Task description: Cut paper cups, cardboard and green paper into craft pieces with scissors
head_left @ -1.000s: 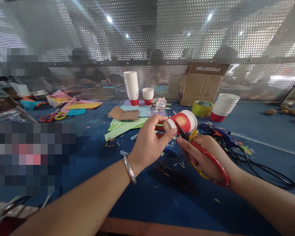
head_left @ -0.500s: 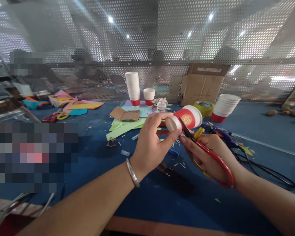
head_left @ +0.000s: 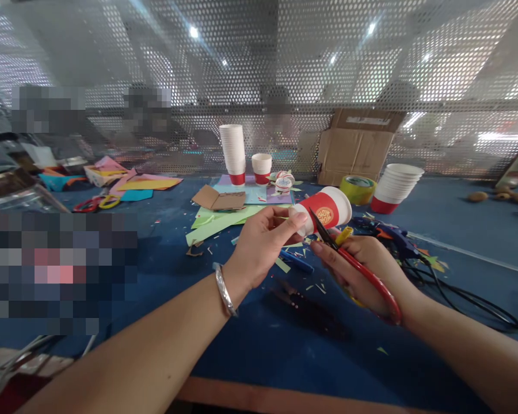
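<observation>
My left hand [head_left: 259, 244] pinches the base of a white paper cup with a red band [head_left: 326, 210], held on its side above the blue table [head_left: 250, 345]. A silver bangle sits on that wrist. My right hand [head_left: 362, 270] grips red-and-yellow-handled scissors [head_left: 356, 267]; their dark blades point up against the cup's red band. Both hands are closed on what they hold.
Behind are a tall stack of cups [head_left: 232, 154], a single cup [head_left: 261, 168], coloured paper sheets [head_left: 224, 215], a cardboard box [head_left: 354, 146], a tape roll [head_left: 357, 190], another cup stack [head_left: 392, 187], a glue gun with black cable [head_left: 414, 259] and scissors [head_left: 92, 203] at left. Paper scraps litter the table.
My left hand has turned and shifted its grip on the cup's base, so the cup's bottom is now hidden. The scissor blades stay against the red band.
</observation>
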Available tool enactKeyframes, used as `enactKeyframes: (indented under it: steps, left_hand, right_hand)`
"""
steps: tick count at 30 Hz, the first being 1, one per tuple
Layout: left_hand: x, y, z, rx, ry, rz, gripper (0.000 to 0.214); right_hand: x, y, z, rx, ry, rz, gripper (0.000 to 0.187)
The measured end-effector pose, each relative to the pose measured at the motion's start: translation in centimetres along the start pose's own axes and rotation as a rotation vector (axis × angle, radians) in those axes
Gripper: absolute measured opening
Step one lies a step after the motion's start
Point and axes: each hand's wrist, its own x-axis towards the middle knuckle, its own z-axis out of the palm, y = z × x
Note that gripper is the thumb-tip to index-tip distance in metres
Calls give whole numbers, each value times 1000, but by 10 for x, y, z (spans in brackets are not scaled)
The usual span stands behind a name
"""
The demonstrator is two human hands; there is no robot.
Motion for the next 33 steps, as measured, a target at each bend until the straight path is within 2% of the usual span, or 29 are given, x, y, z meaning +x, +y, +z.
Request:
enactKeyframes:
  steps: [3, 7, 18, 28, 33]
  left_hand:
    - [-3, -2, 2, 12, -3, 42, 36]
    - [-7, -1, 3, 68, 6, 127, 31]
    - [-4, 2, -8, 292, -82, 341, 30]
    - [-4, 9, -12, 407, -106, 433, 30]
    - [-4, 7, -15, 576, -137, 454, 36]
  right_hand:
    - [-1, 0, -2, 40, -95, 72, 59]
    - [-4, -2, -4, 94, -101, 83, 55]
    - [-2, -5, 1, 136, 8, 49, 59]
    - [-5, -5, -3, 74, -45, 65, 55]
    - [-4, -2, -3, 64, -12, 26, 55]
